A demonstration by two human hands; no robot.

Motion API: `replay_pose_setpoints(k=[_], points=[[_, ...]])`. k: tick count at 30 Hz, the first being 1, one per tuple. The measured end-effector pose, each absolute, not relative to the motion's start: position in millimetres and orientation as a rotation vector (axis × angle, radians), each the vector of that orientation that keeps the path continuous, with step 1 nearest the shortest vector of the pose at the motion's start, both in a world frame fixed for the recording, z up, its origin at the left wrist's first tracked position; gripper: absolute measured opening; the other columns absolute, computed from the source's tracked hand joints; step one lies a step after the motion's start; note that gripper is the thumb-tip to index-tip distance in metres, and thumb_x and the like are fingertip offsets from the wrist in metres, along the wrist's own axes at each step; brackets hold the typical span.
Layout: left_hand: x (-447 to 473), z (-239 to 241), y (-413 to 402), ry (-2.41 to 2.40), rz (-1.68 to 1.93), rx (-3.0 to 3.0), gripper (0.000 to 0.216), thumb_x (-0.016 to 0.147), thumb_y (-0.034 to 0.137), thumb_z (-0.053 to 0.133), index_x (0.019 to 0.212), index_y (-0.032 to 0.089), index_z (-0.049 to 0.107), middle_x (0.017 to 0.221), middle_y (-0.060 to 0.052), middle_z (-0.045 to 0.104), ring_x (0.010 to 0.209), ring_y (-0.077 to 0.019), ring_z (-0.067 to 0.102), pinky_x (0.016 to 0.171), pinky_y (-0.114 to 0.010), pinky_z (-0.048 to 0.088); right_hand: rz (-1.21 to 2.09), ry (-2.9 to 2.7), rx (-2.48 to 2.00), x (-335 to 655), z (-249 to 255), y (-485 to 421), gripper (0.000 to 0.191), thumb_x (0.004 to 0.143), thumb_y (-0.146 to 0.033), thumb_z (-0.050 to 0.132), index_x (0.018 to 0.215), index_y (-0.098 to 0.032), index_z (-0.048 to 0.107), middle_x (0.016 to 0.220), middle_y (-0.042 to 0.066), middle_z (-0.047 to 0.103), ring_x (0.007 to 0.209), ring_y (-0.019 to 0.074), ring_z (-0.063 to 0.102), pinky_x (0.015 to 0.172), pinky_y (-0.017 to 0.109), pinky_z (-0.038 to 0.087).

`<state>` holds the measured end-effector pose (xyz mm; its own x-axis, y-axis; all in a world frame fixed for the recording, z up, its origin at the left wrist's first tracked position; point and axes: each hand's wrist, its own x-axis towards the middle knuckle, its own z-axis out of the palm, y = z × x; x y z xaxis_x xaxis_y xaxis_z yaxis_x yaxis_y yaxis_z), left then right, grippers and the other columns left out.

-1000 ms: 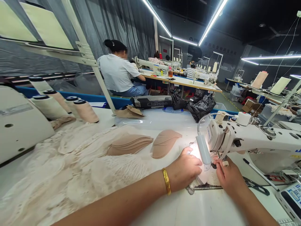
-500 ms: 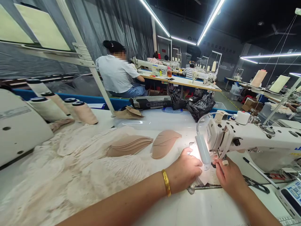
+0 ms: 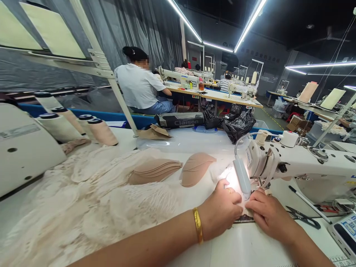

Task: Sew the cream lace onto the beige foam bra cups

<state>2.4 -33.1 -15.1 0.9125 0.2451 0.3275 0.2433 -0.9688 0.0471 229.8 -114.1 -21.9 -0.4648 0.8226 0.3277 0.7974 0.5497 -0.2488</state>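
Left hand (image 3: 222, 209) and right hand (image 3: 268, 212), fingers bent at pale cloth (image 3: 231, 178) beside sewing machine (image 3: 299, 160), grip indeterminable; apparent step, positioning; next move calls for steady alignment.

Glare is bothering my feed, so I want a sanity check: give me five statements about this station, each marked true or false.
1. The right hand is nearer the black-handled tool than the left hand is. True.
2. The right wrist wears gold. False: the gold bracelet is on the left one.
3. The cream lace lies left of the left hand. True.
4. The work area is unlit. False: the sewing lamp lights it.
5. The sewing machine nearest the right hand is white. True.
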Motion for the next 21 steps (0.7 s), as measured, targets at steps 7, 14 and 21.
replay_pose_setpoints(k=[7, 14, 21], points=[[6, -14, -12, 0.351, 0.6, 3.047, 0.02, 0.086, 0.008, 0.061, 0.068, 0.017, 0.059, 0.084, 0.0, 0.066, 0.08, -0.0209, 0.061, 0.093, -0.047, 0.03, 0.046, -2.331, -1.423, 228, -28, -108, 0.037, 0.089, -0.002, 0.043, 0.108, -0.025, 0.064, 0.09, 0.004, 0.059, 0.085, 0.0223, 0.057, 0.066, 0.03, 0.04], [8, -9, 8, 0.321, 0.605, 3.109, 0.018, 0.095, 0.016, 0.06, 0.084, 0.024, 0.072, 0.092, -0.001, 0.073, 0.083, -0.0196, 0.063, 0.098, -0.044, 0.033, -0.003, -2.259, -1.488, 226, -36, -104, 0.039, 0.09, -0.005, 0.041, 0.114, -0.026, 0.064, 0.095, 0.006, 0.063, 0.084, 0.023, 0.061, 0.061, 0.03, 0.04], [18, -2, 14, 0.445, 0.412, 3.196, 0.007, 0.089, 0.017, 0.068, 0.085, 0.022, 0.071, 0.093, -0.001, 0.073, 0.086, -0.0218, 0.064, 0.101, -0.048, 0.037, -0.022, -2.244, -1.526, 229, -38, -100, 0.034, 0.093, -0.008, 0.04, 0.112, -0.024, 0.063, 0.098, 0.007, 0.065, 0.088, 0.0248, 0.063, 0.066, 0.033, 0.047]])
